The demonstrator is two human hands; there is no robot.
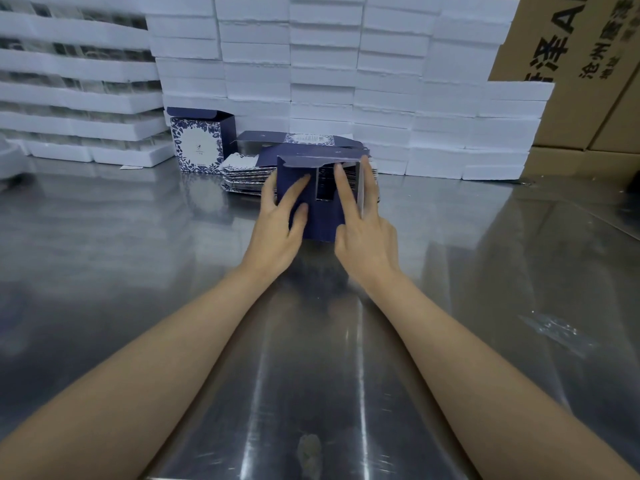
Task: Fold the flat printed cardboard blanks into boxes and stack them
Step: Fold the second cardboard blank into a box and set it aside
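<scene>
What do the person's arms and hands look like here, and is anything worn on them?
The left forearm and right forearm are bare up to the frame edge, no sleeves showing. The left hand and right hand wear no gloves; no watch, bracelet or ring is visible. Nails look short.

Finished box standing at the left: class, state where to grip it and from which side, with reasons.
Probably grip the finished box by its upper side walls, from the front: it stands upright, top open, foam blocks behind it, flat blanks crowding its lower right.
</scene>
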